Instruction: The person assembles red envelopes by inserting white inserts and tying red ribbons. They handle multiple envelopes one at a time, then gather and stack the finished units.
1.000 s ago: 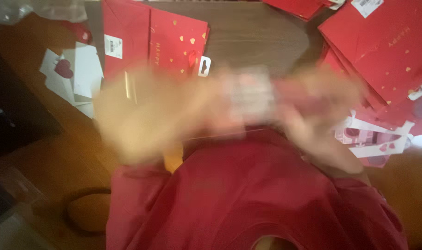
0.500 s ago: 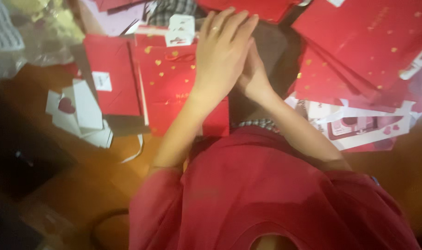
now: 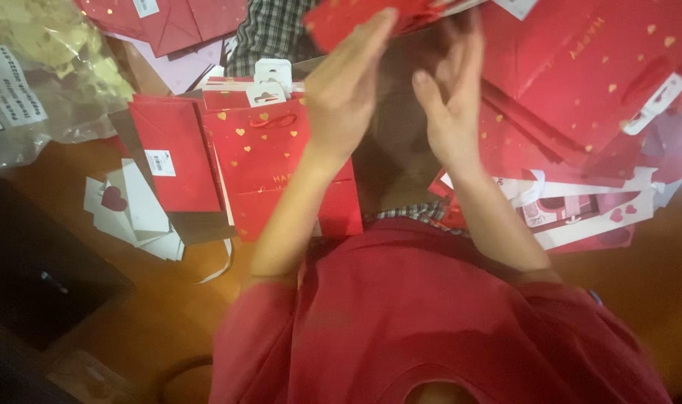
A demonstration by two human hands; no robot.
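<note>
We count two hands, both raised toward the top of the view, and between them one flat red paper bag (image 3: pixel 363 19) held up near the top edge. Our left hand (image 3: pixel 345 90) is stretched flat, fingers straight and together, its fingertips pressed on the bag's lower edge. Our right hand (image 3: pixel 449 97) stands just beside it, palm turned toward the left one, fingers (image 3: pixel 461 45) curled up to the same bag; it is blurred there, so we cannot tell whether it truly grips. Both forearms run down to a red shirt (image 3: pixel 431 322) that fills the lower half of the picture.

To the left lies a stack of red gift bags with small gold hearts (image 3: pixel 262 161); we make out at least three, one over another, though the exact count is hidden. Two white hang tags (image 3: pixel 272 75) with punched holes stick up at the stack's top. A plainer red bag (image 3: pixel 172 153) beside it carries one small white rectangular barcode label (image 3: pixel 160 162). Left of that sits a small heap of white cards (image 3: pixel 135 213), one showing a dark red heart. In the top left corner is a crumpled clear plastic wrap (image 3: pixel 56 67) with a white printed label on it.

To the right, a fanned pile of red bags (image 3: pixel 588 82) spreads wide, too overlapped to count, with white tags at its edge. Under it lie white packages with red hearts (image 3: pixel 580 209). All rests on a brown wooden table (image 3: pixel 79 299)
</note>
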